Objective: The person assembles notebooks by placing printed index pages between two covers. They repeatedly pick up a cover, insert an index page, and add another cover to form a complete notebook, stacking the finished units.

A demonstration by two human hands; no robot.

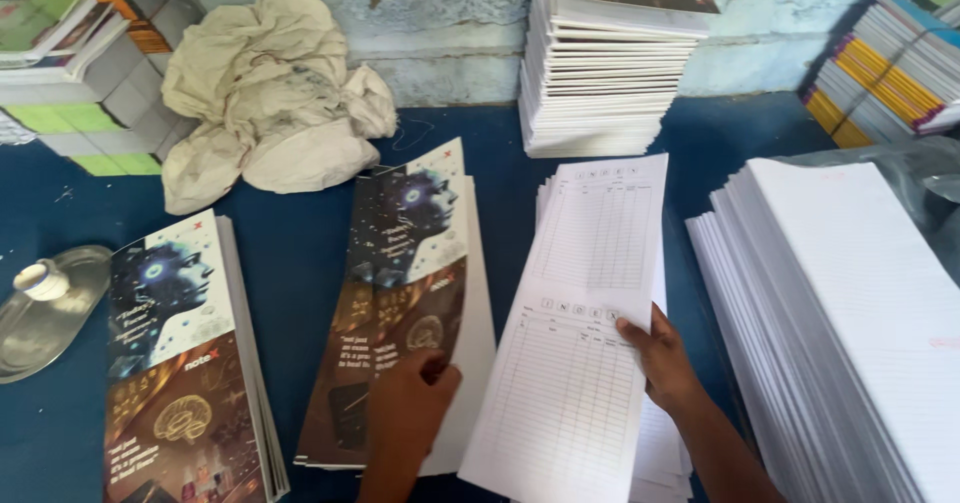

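Note:
My right hand (662, 358) grips the right edge of a long white printed index sheet (580, 323), lifting it off a pile of like sheets (660, 443). My left hand (408, 408) rests fingers-down on a stack of dark glossy covers (400, 293) showing a glowing head and a brain picture; the top cover bows upward along its middle. A second stack of the same covers (185, 363) lies to the left.
A tall block of ruled white paper (850, 323) sits at right. Bound notebooks (610, 73) are piled at the back wall, a crumpled cream cloth (270, 93) beside them. A steel plate (45, 313) lies at far left. More book stacks (890, 63) fill the corners.

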